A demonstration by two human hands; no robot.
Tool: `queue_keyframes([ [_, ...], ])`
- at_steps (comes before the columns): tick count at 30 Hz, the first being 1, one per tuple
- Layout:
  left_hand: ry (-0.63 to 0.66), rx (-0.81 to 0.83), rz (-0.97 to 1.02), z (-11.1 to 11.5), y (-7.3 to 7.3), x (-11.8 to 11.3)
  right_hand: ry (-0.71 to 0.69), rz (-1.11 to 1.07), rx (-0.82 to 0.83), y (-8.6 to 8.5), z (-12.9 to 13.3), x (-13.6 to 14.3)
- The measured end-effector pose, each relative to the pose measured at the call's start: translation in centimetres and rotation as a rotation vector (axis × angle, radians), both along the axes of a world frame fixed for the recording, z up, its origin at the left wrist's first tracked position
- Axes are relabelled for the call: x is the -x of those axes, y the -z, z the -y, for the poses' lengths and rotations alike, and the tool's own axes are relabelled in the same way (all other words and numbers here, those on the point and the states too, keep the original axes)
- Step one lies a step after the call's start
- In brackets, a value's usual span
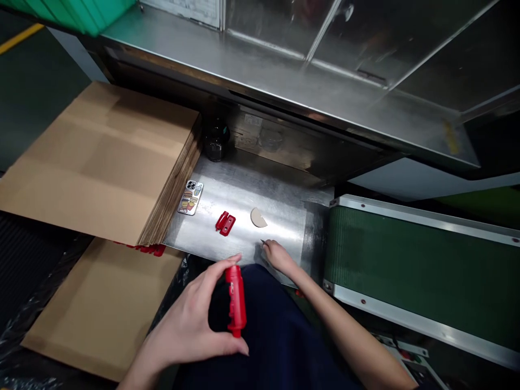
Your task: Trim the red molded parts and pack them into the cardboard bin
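Left hand (190,319): your thumb and fingertips pinch the red cutter body (235,303) upright, clear of the counter (244,189).
Right hand (278,257): your grip closes on a thin blade (263,242), low over the counter.
Nearby: red clip (225,223), spare.

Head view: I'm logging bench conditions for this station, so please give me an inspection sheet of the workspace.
Surface: metal tray, scuffed, under a steel housing.
Job's things: red tool, upright over the lap; red clip and tan half-disc lying apart on the tray.
Clutter: phone face down beside the cardboard stack; dark jar at the back.
Hands: left hand grips the red tool; right hand rests at the tray's front edge, pinching something too small to name.
Cables: nothing seen.
Surroundings: green conveyor to the right; flat cardboard sheet lower left.
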State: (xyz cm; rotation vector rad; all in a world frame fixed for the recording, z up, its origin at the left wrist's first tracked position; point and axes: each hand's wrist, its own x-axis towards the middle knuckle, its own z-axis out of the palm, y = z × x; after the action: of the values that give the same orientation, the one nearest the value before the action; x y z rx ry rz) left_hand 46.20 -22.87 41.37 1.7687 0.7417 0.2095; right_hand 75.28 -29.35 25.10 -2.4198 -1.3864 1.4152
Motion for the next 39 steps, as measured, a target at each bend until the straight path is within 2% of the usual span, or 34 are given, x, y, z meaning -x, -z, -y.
queue_keyframes([
  [1,-0.053,0.085,-0.010,-0.1,0.6,0.3,-0.020,0.047,-0.014,1.0,0.2,0.3],
  [3,-0.184,0.262,0.075,-0.2,1.9,0.7,-0.048,0.135,-0.060,1.8,-0.1,0.6],
  [7,-0.416,0.605,0.466,0.0,4.2,0.0,0.007,0.281,-0.124,2.5,-4.1,0.1],
  [11,-0.529,0.781,0.697,0.5,5.5,-1.5,0.107,0.298,-0.061,3.6,-8.9,-0.8],
  [13,-0.581,0.817,0.767,0.7,6.0,-1.9,0.135,0.250,-0.026,3.2,-10.1,-1.0],
  [15,-0.648,0.816,0.816,0.8,6.5,-2.0,0.132,0.147,-0.012,1.5,-10.0,-0.7],
  [16,-0.691,0.801,0.827,0.8,6.7,-2.1,0.120,0.076,-0.014,0.1,-9.5,-0.2],
  [20,-0.875,0.705,0.837,0.1,7.5,-2.5,0.083,-0.269,-0.084,-8.3,-6.3,3.0],
  [21,-0.911,0.682,0.839,-0.1,7.6,-2.7,0.122,-0.410,-0.150,-10.4,-5.6,4.0],
  [23,-0.958,0.654,0.836,-0.5,7.8,-3.0,0.063,-0.400,-0.314,-13.8,-4.5,6.0],
  [24,-0.975,0.639,0.832,-0.7,7.9,-3.2,0.010,-0.362,-0.360,-14.9,-4.2,6.9],
  [27,-1.000,0.574,0.800,-0.8,7.9,-3.6,-0.117,-0.219,-0.375,-15.9,-4.3,8.8],
  [33,-0.964,0.415,0.757,-0.4,7.6,-3.2,-0.197,-0.040,-0.321,-15.1,-4.9,9.8],
  [39,-0.980,0.391,0.752,0.2,7.8,-2.5,-0.257,-0.056,-0.297,-15.5,-4.9,10.3],
])
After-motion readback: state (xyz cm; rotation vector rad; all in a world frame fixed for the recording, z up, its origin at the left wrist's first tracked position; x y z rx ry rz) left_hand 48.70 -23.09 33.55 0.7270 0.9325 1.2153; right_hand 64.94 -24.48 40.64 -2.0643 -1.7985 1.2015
